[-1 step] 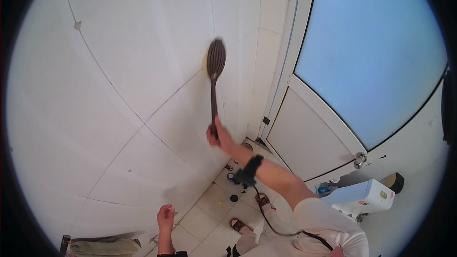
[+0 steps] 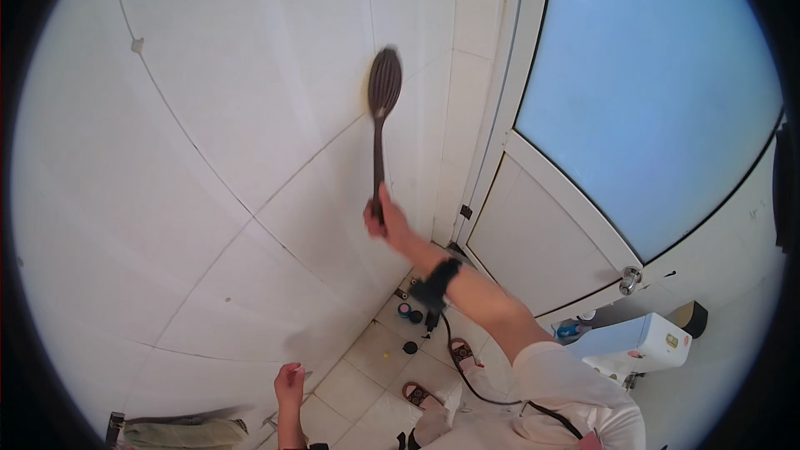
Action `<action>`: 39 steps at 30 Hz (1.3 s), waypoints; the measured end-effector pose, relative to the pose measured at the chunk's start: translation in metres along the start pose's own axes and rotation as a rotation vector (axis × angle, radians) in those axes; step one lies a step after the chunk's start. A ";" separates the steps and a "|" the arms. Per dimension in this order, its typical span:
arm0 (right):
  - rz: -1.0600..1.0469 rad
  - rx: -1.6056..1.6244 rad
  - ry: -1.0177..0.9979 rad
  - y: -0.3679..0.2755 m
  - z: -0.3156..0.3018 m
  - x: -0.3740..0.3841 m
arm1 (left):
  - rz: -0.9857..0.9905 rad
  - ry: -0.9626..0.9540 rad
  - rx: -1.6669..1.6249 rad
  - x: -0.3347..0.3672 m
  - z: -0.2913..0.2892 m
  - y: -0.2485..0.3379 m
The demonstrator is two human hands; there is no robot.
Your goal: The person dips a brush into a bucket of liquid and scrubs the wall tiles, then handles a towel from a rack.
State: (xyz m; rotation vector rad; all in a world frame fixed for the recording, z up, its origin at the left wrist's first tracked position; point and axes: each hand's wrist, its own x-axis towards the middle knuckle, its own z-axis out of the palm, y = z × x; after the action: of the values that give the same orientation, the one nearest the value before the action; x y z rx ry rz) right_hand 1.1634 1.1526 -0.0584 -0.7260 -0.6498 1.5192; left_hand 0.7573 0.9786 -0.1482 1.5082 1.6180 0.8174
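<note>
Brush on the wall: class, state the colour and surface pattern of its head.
Dark brown brush, its oval head ribbed lengthwise; head view shows it best.

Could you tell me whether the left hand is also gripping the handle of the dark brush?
No, only the right hand grips the brush against the wall tiles; the left hand hangs low, apart and empty.

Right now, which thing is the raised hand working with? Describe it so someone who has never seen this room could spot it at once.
Start at the white tiled wall left of the frosted-glass door. Against the tiles near that door, the right hand grips the lower end of a long-handled brush held upright. It is dark brown with an oval, ribbed head at the top, the only dark thing on the pale wall.
</note>
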 end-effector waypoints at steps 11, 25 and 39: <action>0.195 0.197 0.124 -0.024 0.005 -0.028 | -0.011 0.037 -0.212 -0.015 -0.008 -0.017; -0.157 -0.055 0.217 -0.190 -0.037 0.046 | 0.072 0.105 -0.296 0.019 0.002 0.031; -0.378 -0.529 0.232 -0.325 -0.014 0.074 | 0.204 0.082 -0.130 0.060 0.070 0.104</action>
State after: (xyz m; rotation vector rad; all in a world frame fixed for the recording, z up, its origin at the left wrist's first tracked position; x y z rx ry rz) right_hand 1.3798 1.2496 0.1762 -1.0894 -0.9634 0.9012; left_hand 0.8699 1.0448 -0.1006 1.5813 1.4550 1.0881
